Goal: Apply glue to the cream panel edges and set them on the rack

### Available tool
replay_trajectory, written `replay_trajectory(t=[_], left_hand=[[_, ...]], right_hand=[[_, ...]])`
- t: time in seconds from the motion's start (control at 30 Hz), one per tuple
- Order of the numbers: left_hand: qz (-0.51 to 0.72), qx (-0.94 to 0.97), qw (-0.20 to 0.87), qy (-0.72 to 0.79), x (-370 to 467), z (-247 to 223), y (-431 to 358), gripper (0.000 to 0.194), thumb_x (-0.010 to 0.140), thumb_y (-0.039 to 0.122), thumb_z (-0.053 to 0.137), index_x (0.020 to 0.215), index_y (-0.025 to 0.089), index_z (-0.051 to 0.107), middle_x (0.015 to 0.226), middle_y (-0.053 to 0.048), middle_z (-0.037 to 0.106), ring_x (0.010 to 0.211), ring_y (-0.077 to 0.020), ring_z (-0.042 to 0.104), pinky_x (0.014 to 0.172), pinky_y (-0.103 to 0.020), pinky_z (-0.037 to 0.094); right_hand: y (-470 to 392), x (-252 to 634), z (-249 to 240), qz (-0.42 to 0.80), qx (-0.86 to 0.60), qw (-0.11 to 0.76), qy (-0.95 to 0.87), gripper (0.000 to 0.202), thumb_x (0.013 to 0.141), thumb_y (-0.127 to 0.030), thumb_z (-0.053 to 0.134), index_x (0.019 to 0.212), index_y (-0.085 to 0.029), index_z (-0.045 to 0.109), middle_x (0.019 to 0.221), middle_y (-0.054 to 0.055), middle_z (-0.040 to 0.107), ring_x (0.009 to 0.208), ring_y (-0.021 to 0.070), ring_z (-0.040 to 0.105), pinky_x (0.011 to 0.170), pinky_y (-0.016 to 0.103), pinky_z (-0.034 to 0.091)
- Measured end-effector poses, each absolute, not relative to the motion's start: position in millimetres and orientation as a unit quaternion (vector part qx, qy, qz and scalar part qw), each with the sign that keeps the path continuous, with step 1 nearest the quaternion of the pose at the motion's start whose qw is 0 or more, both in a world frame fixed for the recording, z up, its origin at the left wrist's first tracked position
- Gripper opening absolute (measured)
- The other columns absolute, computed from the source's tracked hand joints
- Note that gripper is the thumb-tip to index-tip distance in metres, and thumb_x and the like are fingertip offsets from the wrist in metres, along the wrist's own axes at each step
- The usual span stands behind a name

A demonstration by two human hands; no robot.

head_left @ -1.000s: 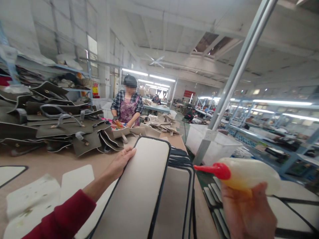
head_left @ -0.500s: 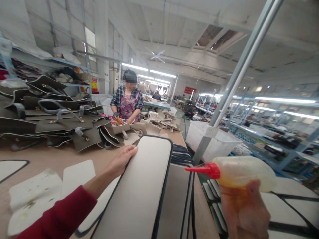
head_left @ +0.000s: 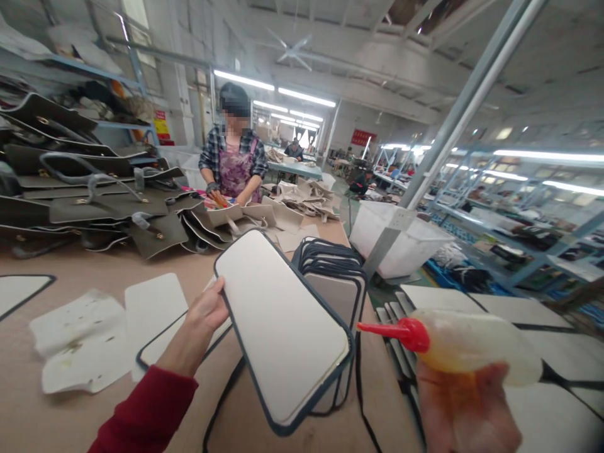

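My left hand (head_left: 208,309) grips the left edge of a white panel (head_left: 283,327) with dark edging, which is tilted above the table. My right hand (head_left: 465,402) is wrapped round a translucent bottle (head_left: 476,343) of yellowish liquid, its red nozzle (head_left: 401,332) pointing left towards the panel. Behind the held panel stands a stack of dark-edged panels (head_left: 333,277). Left of my left hand, a white panel (head_left: 153,308) and a stained white sheet (head_left: 85,343) lie on the table.
Olive bag pieces (head_left: 104,207) are heaped at the back left. Across the table (head_left: 189,261) a person (head_left: 233,151) handles pieces. A slanted metal post (head_left: 453,126) rises beside a white bin (head_left: 396,239). More white panels (head_left: 552,352) lie at the right.
The held panel has turned, its lower end swinging right and its whole outline now showing. My left hand is lower and further left in view. The bottle stays in my right hand, slightly lower.
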State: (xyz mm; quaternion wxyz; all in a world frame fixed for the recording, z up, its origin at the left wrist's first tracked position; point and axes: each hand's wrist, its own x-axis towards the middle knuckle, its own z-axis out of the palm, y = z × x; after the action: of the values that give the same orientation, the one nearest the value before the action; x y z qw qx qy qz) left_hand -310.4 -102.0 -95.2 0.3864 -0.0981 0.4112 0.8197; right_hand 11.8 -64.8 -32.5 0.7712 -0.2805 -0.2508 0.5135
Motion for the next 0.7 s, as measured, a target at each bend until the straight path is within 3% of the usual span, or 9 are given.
replay_trajectory(t=[0.27, 0.53, 0.7], left_hand=[[0.837, -0.142, 0.358, 0.389, -310, -103, -115, 0.033, 0.094, 0.013, 0.039, 0.123, 0.01, 0.057, 0.094, -0.011, 0.07, 0.078, -0.0127, 0.068, 0.066, -0.016, 0.057], [0.831, -0.147, 0.359, 0.398, -314, -108, -115, 0.031, 0.094, 0.011, 0.04, 0.118, 0.01, 0.059, 0.082, -0.007, 0.07, 0.062, -0.011, 0.066, 0.055, -0.015, 0.055], [0.831, -0.159, 0.363, 0.39, -313, -108, -115, 0.032, 0.093, 0.01, 0.042, 0.122, 0.01, 0.056, 0.087, -0.008, 0.071, 0.068, -0.011, 0.067, 0.06, -0.015, 0.056]], right_hand=[[-69, 22, -59, 0.516, -0.326, 0.756, -0.237, 0.037, 0.079, -0.037, 0.065, 0.115, -0.029, 0.061, 0.126, -0.007, 0.059, 0.118, 0.0145, 0.051, 0.089, 0.026, 0.05], [-68, 20, -71, 0.461, -0.323, 0.772, -0.296, 0.051, 0.065, -0.041, 0.075, 0.111, -0.024, 0.063, 0.12, -0.001, 0.062, 0.113, 0.019, 0.055, 0.098, 0.033, 0.044], [-65, 22, -75, 0.421, -0.314, 0.791, -0.314, 0.063, 0.055, -0.041, 0.08, 0.113, -0.022, 0.063, 0.126, 0.003, 0.059, 0.116, 0.0228, 0.053, 0.09, 0.031, 0.05]])
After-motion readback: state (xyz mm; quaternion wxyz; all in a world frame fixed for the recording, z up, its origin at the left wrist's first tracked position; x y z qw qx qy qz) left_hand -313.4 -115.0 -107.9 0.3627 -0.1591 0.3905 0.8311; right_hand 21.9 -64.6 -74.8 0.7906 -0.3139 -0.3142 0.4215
